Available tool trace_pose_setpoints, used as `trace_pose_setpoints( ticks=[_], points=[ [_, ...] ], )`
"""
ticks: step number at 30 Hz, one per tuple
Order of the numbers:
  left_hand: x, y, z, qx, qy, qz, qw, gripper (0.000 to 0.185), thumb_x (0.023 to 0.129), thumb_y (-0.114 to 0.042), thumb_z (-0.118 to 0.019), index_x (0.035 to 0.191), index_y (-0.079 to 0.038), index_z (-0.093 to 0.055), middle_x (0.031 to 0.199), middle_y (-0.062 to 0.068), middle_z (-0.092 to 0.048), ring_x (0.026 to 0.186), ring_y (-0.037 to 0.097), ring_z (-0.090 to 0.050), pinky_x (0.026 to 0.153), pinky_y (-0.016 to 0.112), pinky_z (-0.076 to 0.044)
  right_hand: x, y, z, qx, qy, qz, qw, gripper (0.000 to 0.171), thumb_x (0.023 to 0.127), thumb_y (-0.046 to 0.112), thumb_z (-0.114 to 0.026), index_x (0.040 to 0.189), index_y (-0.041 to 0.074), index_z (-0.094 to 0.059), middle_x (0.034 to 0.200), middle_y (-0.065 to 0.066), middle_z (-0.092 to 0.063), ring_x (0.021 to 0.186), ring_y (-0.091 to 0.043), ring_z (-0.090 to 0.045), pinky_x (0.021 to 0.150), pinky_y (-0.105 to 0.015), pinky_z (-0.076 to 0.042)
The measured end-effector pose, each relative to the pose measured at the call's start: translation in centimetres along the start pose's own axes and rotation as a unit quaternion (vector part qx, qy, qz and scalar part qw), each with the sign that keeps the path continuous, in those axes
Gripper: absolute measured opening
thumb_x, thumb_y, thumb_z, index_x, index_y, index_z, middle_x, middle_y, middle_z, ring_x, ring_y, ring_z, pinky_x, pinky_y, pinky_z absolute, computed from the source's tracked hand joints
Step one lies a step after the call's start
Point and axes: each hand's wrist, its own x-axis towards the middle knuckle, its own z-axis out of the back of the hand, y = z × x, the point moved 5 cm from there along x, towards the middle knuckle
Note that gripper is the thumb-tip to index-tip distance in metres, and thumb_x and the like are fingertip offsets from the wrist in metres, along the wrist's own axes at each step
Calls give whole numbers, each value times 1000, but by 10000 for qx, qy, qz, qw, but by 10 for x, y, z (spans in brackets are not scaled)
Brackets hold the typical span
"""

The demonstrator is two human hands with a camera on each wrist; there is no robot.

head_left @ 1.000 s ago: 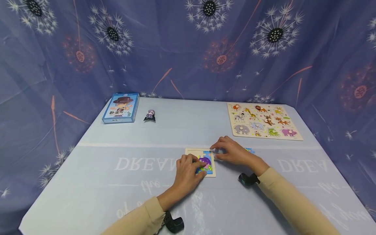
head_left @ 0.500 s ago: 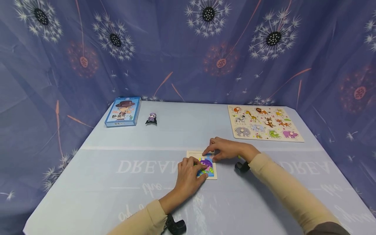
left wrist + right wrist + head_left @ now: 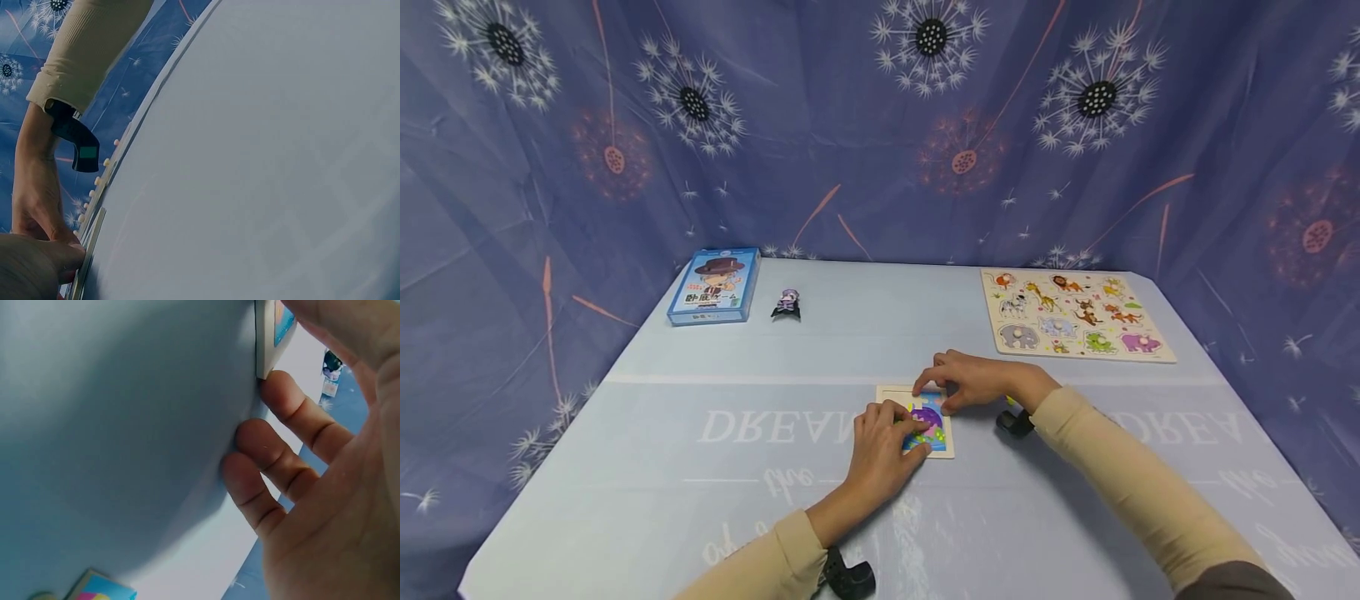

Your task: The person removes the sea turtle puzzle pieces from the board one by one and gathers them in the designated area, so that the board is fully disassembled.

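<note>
a blue game box and a small purple figure stand at the far left of the pale table, well apart from the work. near the middle, the left hand rests on the small framed puzzle, fingers curled over its left part and pressing down on the purple-and-green picture; whether they pinch a piece cannot be told. just to the right, the right hand reaches over the tray's far right corner, index finger and thumb bent down onto a blue piece there, seemingly pinching or pressing it; the right wrist view shows the other fingers curled against the tabletop beside the tray's edge. a loose blue piece lies on the cloth behind that hand. farther right, near the back edge, lies an animal peg board.

judging from this, the step in hand is seating the blue piece in the corner. it would go best with the left hand holding the tray flat and steady, the piece squared to the frame's edges, then pushed down evenly, not forced at a tilt.
</note>
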Motion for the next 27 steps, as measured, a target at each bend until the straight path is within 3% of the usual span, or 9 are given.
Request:
trace_pose_setpoints(
  ticks=[6, 16, 27],
  points=[
    [0, 1, -1, -48, 76, 30, 10000, 27, 77, -30, -73, 103, -22, -75, 101, -1, -55, 98, 19, -44, 87, 42, -32, -2, 0, 1, -105, -61, 152, 9998, 37, 85, 30, -69, 120, 37, -60, 99, 2, -54, 91, -14, -47, 79, -27, -38],
    [-1, 0, 0, -57, -229, -91, 9997, 26, 74, -27, -74, 99, -21, -76, 98, 0, -56, 95, 18, -45, 83, 40, -33, 5, 4, 4, -159, 225, 149, 9995, 34, 82, 29, -72, 113, 34, -59, 99, 0, -53, 93, -15, -43, 80, -29, -37],
    [0, 0, -1, -163, 18, 66, 9998, 27, 76, -29, -73, 101, -22, -76, 100, -1, -56, 98, 18, -45, 86, 40, -33, 14, 10, 6, -195, 675, -250, 9972, 33, 77, 25, -75, 103, 30, -55, 96, -1, -50, 94, -16, -38, 81, -32, -34]
  ],
)
